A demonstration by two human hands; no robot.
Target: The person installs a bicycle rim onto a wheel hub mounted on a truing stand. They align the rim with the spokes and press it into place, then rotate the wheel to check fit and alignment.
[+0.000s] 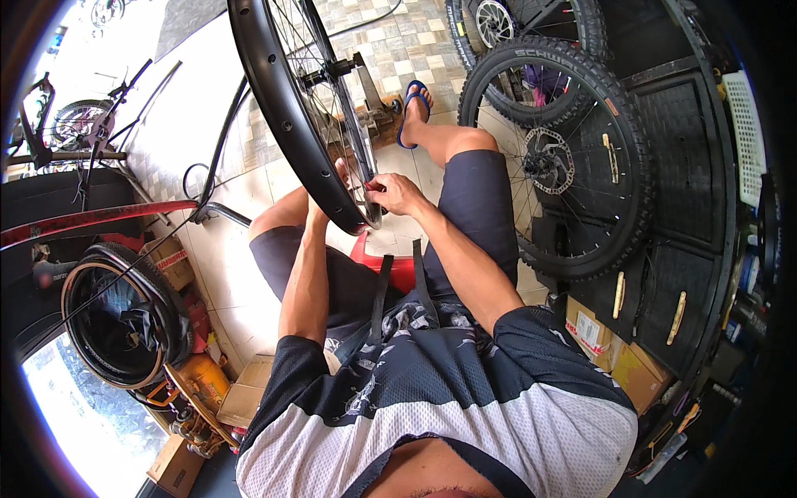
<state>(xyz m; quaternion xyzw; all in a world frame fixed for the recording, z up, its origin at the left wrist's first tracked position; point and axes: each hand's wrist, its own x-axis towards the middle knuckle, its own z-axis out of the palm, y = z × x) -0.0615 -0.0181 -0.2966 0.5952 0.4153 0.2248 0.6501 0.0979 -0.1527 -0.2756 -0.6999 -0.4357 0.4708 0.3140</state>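
Wheel (286,112): upright, near edge seen between the knees (473,141) | left hand (341,171): partly hidden by wheel, grip cannot be told | right hand (397,195): pinched narrow, small red thing (370,186) held at wheel's side | small red thing: best gripped snugly, wheel kept still

1. the floor (228,286) is pale, glossy tile near the person and a patchwork of beige and grey farther out.
2. a brownish stand base (383,126) rests on it, ahead of the person.
3. just right of that base, a foot (415,108) in a blue flip-flop is planted.
4. a thin black cable (365,23) curves over the patchwork part.
5. an open-topped cardboard box (246,392) sits leftward, its underside hidden.
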